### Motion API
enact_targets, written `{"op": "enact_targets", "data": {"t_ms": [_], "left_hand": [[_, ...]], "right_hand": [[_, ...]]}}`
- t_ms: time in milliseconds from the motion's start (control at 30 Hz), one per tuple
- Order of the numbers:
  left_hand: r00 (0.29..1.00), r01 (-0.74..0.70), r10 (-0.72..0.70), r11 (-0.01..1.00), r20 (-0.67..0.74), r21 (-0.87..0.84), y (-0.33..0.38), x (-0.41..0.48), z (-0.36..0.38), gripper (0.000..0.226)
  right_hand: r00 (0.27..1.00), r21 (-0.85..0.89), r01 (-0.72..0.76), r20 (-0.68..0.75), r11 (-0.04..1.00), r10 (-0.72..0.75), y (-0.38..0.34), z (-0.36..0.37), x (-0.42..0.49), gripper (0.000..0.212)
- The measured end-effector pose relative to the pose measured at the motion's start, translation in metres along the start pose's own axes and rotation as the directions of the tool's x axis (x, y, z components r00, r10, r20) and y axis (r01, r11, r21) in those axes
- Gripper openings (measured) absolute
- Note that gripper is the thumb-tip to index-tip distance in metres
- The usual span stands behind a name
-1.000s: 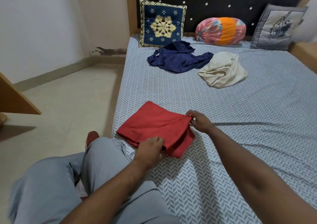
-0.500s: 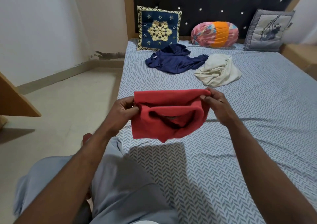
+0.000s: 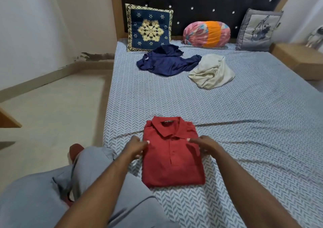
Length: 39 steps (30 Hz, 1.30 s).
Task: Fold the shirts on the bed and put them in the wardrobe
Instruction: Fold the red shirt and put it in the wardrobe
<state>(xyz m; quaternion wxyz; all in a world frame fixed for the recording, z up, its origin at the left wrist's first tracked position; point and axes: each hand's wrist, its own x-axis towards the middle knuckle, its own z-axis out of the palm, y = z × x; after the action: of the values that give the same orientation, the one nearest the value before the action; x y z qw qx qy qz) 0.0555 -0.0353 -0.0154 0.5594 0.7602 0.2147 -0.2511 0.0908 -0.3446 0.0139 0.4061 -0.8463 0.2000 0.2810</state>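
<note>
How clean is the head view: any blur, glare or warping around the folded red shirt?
Head view: the folded red polo shirt is sharp, collar and placket readable; the left hand and right hand at its sides look slightly soft, so their grip is unclear; light is even, shadows faint; no glare beyond glinting studs on the dark padded headboard; wide-angle bending at the frame edges.
</note>
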Motion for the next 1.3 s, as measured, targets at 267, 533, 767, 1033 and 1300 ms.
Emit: {"op": "enact_targets", "data": {"t_ms": [267,533,767,1033,1300], "left_hand": [[0.993,0.051,-0.099,0.862,0.068,0.504,-0.015,-0.038,0.03,0.067],[0.949,0.141,-0.266,0.837,0.168,0.528,-0.015,-0.045,0.017,0.039],[0.992,0.124,-0.103,0.793,-0.069,0.597,-0.001,-0.028,-0.001,0.037],[0.929,-0.162,0.288,0.881,-0.232,0.444,0.048,0.036,-0.003,0.029],[0.955,-0.191,0.285,0.8,-0.08,0.569,0.06,0.074,-0.001,0.01]], "right_hand": [[0.947,-0.359,-0.118,0.239,0.926,0.214,0.025,0.008,-0.022,0.065],[0.841,-0.178,-0.152,0.493,0.972,0.222,0.043,0.008,-0.034,0.049],[0.973,-0.238,-0.04,0.213,0.97,0.093,0.027,-0.007,-0.015,0.058],[0.944,-0.442,0.222,-0.124,0.869,-0.305,-0.02,-0.008,0.05,0.015],[0.979,-0.698,0.14,-0.008,0.702,-0.204,-0.048,-0.009,0.069,0.02]]}}
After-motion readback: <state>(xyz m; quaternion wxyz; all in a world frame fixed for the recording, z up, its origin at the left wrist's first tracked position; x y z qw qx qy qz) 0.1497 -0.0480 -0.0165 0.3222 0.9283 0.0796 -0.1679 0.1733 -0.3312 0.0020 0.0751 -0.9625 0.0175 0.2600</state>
